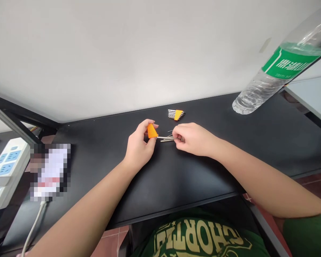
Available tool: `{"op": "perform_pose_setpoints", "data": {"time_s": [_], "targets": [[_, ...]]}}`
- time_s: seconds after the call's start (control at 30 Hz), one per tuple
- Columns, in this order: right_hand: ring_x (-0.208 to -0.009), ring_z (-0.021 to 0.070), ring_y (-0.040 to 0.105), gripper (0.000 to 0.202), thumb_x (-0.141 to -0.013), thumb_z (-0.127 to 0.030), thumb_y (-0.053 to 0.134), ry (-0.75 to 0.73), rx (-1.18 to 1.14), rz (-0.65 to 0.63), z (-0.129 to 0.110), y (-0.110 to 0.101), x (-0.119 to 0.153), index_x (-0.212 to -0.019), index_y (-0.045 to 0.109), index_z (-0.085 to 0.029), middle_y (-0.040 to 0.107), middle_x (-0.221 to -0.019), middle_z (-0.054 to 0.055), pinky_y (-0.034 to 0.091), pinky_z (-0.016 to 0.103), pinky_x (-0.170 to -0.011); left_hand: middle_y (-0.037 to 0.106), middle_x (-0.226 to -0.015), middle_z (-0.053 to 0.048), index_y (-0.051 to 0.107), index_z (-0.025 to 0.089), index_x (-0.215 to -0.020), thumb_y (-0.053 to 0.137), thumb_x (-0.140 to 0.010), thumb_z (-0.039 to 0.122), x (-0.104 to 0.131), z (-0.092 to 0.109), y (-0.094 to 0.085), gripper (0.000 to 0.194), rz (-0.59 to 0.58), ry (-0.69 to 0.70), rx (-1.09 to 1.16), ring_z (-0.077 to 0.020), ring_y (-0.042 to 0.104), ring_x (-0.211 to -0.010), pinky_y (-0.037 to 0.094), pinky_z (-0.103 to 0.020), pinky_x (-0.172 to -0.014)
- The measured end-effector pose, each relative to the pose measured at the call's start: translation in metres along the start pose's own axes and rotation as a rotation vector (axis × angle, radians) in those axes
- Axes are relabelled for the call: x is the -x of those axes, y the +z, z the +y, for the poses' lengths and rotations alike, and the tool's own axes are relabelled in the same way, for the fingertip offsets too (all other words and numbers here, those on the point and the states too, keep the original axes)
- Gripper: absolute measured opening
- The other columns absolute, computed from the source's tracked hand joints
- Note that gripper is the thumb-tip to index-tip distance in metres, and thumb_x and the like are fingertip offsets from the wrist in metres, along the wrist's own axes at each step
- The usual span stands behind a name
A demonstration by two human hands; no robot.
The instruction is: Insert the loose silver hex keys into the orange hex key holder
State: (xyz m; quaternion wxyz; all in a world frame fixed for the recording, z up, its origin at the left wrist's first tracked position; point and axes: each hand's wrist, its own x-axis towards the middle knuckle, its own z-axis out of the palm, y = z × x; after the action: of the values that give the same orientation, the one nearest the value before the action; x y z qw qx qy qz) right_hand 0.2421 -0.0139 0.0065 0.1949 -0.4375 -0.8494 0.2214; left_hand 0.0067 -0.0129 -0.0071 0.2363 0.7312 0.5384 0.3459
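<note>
Right now the left hand [139, 146] pinches an orange holder [152, 131] between thumb and fingers, just above the black counter [101, 142]. Thin metal keys [166, 138] stick out from it toward the right hand [194, 139], whose fingers are closed on their far ends — both hands grasping. Beyond the fingers lies a second orange key set [176, 114]; farther right of them, a water bottle [278, 71].
</note>
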Motion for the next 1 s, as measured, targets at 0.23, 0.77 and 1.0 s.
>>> {"op": "perform_pose_setpoints", "data": {"time_s": [0.23, 0.77, 1.0], "targets": [[-0.071, 0.0118, 0.051, 0.006, -0.084, -0.012, 0.06, -0.07, -0.12, 0.094, 0.005, 0.001, -0.001, -0.083, 0.058, -0.018, 0.06, -0.077, -0.001, 0.036, 0.025, -0.065, 0.074, -0.119, -0.002, 0.056, 0.029, -0.129, 0.064, -0.088, 0.024, 0.0, -0.002, 0.0, 0.043, 0.005, 0.006, 0.018, -0.0158, 0.072, -0.099, 0.059, -0.034, -0.097], [-0.071, 0.0125, 0.051, 0.006, -0.091, -0.015, 0.06, -0.098, -0.164, 0.078, 0.007, -0.011, 0.0, -0.086, 0.064, -0.017, 0.059, -0.077, 0.0, 0.038, 0.025, -0.068, 0.076, -0.116, -0.001, 0.058, 0.028, -0.129, 0.065, -0.087, 0.023, 0.001, 0.003, -0.001, 0.042, 0.006, 0.014, -0.066, -0.0148, 0.072, -0.098, 0.061, -0.028, -0.09], [-0.072, 0.0128, 0.054, 0.014, -0.097, -0.018, 0.057, -0.134, -0.184, 0.11, 0.007, -0.012, 0.0, -0.09, 0.069, -0.016, 0.063, -0.083, 0.003, 0.041, 0.027, -0.07, 0.076, -0.117, -0.001, 0.057, 0.029, -0.13, 0.067, -0.088, 0.027, 0.002, 0.002, -0.002, 0.043, -0.055, 0.075, -0.139, -0.0177, 0.072, -0.111, 0.06, -0.026, -0.087]]}}
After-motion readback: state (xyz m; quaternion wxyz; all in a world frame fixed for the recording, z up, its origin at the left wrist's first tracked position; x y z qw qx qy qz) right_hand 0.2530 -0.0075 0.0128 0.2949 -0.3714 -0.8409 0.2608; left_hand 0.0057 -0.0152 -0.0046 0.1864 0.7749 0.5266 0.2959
